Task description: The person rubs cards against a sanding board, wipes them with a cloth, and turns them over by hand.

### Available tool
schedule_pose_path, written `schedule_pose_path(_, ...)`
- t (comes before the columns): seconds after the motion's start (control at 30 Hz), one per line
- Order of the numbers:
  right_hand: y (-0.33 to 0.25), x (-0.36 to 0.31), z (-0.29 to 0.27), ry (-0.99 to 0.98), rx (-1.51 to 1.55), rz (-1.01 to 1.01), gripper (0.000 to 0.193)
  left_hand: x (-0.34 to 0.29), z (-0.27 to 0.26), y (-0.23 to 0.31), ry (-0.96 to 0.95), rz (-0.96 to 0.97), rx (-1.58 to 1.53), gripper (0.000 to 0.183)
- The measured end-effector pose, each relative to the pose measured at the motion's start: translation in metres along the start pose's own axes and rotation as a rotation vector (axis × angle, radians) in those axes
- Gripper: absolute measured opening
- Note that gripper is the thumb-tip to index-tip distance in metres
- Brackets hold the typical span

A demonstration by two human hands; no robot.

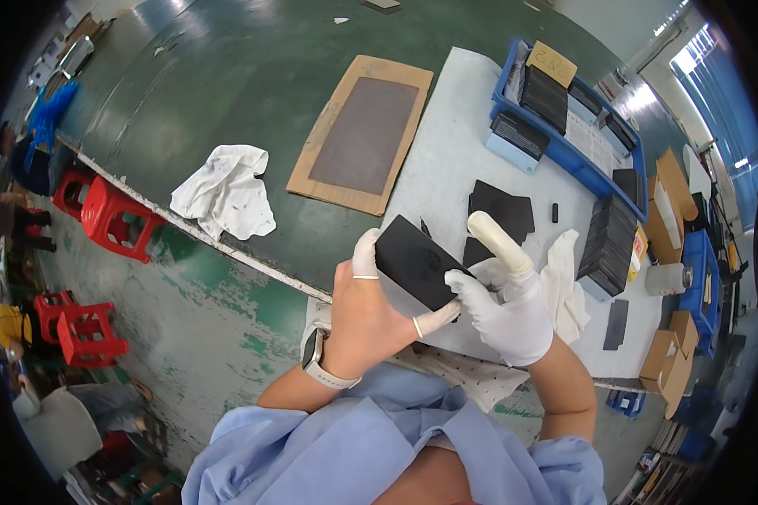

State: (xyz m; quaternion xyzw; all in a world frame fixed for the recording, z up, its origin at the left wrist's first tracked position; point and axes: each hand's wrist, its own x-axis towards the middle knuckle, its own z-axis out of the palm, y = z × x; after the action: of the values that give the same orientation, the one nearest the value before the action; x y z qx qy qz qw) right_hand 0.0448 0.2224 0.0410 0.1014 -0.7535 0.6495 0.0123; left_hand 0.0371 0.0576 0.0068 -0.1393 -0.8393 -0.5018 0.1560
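My left hand [364,318], with pale finger cots on its thumb and a finger, holds a thin black rectangular plate [413,259] by its edges, tilted above the table. A faint darker smudge or mark shows on the plate's face. A white glove covers my right hand [511,316], its raised index finger capped with a cream finger cot. The glove's curled fingertips close on the plate's right edge; what lies under them is hidden. Just beyond, several similar black plates [504,204] lie overlapping on the white table cover [446,135]. A small black cylinder [555,213] is beside them.
A crumpled white cloth [563,278] lies right of my glove. Farther right stand a row of black plates [608,240], a blue tray [556,135] and cardboard boxes [664,362]. Left are a brown board [365,135], a white rag [225,192] and red stools [114,217].
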Motion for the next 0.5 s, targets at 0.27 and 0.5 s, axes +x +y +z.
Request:
schedule_pose_path(0.27, -0.004, 0.003, 0.002, 0.017, -0.279, -0.153, 0.057, -0.003, -0.001, -0.005, 0.003, 0.001, -0.038, 0.105)
schedule_pose_path(0.5, -0.009, 0.012, 0.004, -0.111, -0.439, -0.533, 0.066, -0.001, -0.011, -0.006, -0.068, -0.075, -0.087, 0.103)
